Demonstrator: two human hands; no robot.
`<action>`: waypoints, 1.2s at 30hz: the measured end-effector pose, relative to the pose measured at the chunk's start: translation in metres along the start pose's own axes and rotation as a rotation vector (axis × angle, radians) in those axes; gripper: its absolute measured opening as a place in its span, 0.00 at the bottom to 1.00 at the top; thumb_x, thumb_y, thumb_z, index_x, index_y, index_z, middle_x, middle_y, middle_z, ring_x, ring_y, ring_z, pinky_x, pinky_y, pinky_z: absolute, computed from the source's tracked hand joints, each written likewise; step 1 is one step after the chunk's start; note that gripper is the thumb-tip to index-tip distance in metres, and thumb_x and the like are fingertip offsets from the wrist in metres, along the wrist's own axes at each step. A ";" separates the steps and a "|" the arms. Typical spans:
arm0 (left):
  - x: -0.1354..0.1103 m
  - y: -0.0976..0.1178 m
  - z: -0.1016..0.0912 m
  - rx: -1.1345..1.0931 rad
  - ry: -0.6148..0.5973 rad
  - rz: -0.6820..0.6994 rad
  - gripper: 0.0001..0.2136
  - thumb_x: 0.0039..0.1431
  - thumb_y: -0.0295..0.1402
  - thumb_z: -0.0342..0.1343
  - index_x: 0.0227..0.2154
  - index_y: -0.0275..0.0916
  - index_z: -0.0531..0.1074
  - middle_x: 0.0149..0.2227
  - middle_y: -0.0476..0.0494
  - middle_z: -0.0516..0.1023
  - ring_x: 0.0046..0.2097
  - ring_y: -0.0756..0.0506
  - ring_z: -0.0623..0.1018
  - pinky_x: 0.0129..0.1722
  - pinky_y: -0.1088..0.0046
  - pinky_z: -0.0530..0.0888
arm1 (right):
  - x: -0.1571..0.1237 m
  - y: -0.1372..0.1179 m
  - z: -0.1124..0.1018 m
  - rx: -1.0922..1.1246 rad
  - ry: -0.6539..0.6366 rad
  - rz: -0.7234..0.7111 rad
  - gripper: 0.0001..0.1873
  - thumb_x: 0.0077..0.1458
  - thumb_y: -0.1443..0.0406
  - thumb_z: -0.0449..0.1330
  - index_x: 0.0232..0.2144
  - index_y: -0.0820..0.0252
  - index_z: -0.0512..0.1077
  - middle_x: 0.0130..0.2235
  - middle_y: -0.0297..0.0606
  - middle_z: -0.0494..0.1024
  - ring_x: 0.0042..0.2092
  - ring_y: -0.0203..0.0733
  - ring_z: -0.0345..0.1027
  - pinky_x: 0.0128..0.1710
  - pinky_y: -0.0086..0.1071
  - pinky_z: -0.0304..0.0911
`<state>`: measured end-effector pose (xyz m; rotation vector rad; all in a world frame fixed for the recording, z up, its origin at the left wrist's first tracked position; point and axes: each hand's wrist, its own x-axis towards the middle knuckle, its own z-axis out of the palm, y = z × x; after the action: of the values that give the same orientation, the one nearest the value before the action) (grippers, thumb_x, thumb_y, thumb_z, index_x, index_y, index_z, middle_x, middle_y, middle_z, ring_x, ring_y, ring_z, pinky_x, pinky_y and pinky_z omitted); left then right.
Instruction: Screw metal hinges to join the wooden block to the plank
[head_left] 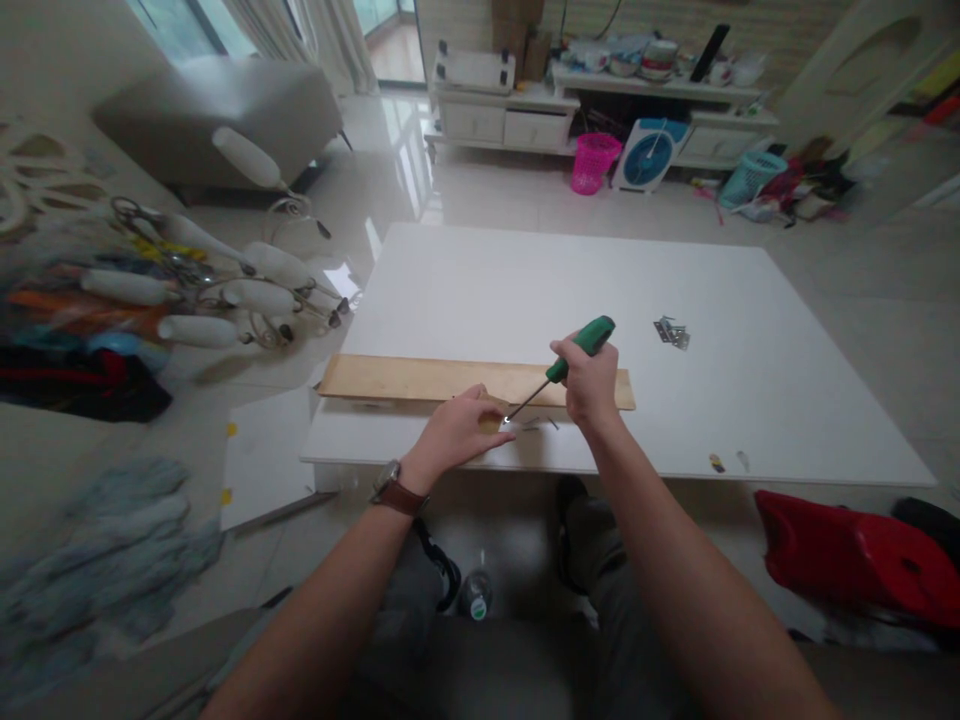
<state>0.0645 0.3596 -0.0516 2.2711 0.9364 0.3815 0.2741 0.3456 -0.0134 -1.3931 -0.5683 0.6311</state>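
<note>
My right hand is closed round the green handle of a screwdriver, whose shaft slants down to the left. Its tip meets a small shiny metal bit at the fingers of my left hand. Those fingers grip a small wooden block, partly covered by the hand. Just behind lies a long, pale wooden board on the white tabletop. A few thin screws or nails lie right of the screwdriver's tip.
Small metal brackets are heaped on the tabletop's right side. Two small bits lie near its front edge. A red plastic object stands at lower right, a bottle on the floor between my legs. Metal stands with white padded parts are at left.
</note>
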 end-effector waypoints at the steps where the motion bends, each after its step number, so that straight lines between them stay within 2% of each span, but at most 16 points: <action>1: 0.001 0.000 0.001 0.005 -0.005 0.001 0.13 0.58 0.46 0.70 0.40 0.42 0.84 0.41 0.45 0.75 0.40 0.45 0.78 0.40 0.70 0.72 | 0.001 0.000 0.001 0.023 0.001 0.013 0.12 0.37 0.63 0.69 0.20 0.57 0.68 0.20 0.26 0.64 0.25 0.33 0.59 0.21 0.26 0.56; 5: 0.004 0.001 0.002 0.006 -0.037 0.017 0.10 0.64 0.42 0.65 0.35 0.41 0.82 0.40 0.45 0.74 0.39 0.46 0.77 0.41 0.71 0.71 | 0.002 -0.002 0.005 0.089 0.012 0.047 0.13 0.36 0.64 0.70 0.19 0.57 0.67 0.20 0.25 0.63 0.24 0.32 0.58 0.20 0.24 0.55; 9: 0.006 0.001 0.002 0.012 -0.063 0.024 0.15 0.71 0.41 0.57 0.29 0.39 0.78 0.37 0.46 0.73 0.36 0.47 0.75 0.39 0.70 0.69 | 0.002 -0.003 0.009 0.112 0.031 0.053 0.13 0.36 0.64 0.70 0.20 0.57 0.68 0.20 0.25 0.64 0.23 0.31 0.57 0.18 0.24 0.53; 13: 0.006 0.002 0.003 0.035 -0.074 0.026 0.17 0.74 0.40 0.52 0.31 0.40 0.78 0.37 0.45 0.74 0.37 0.47 0.75 0.39 0.70 0.69 | 0.001 -0.003 0.009 0.111 0.031 0.037 0.12 0.37 0.63 0.70 0.20 0.57 0.68 0.20 0.25 0.63 0.23 0.31 0.56 0.18 0.24 0.53; 25: 0.000 0.014 0.000 0.177 -0.149 0.008 0.16 0.75 0.39 0.49 0.34 0.39 0.78 0.40 0.44 0.75 0.39 0.46 0.77 0.41 0.69 0.70 | -0.007 -0.004 0.006 0.059 -0.023 0.023 0.13 0.40 0.59 0.71 0.24 0.57 0.71 0.20 0.26 0.69 0.23 0.33 0.61 0.20 0.27 0.55; 30: 0.001 0.010 -0.002 0.152 -0.146 0.017 0.16 0.76 0.39 0.48 0.35 0.39 0.77 0.40 0.44 0.74 0.39 0.46 0.76 0.41 0.69 0.70 | -0.007 -0.005 0.010 0.042 -0.104 0.045 0.15 0.44 0.56 0.71 0.27 0.57 0.73 0.21 0.30 0.76 0.23 0.34 0.65 0.21 0.27 0.55; 36: 0.002 0.003 -0.005 0.112 -0.131 0.009 0.17 0.76 0.39 0.47 0.33 0.40 0.76 0.39 0.45 0.73 0.39 0.46 0.76 0.42 0.69 0.70 | -0.005 -0.003 0.017 0.124 -0.138 0.126 0.20 0.43 0.53 0.74 0.30 0.56 0.71 0.20 0.27 0.75 0.23 0.33 0.66 0.22 0.25 0.56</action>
<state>0.0655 0.3618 -0.0456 2.3709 0.9002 0.1851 0.2588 0.3536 -0.0084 -1.2827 -0.5439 0.8553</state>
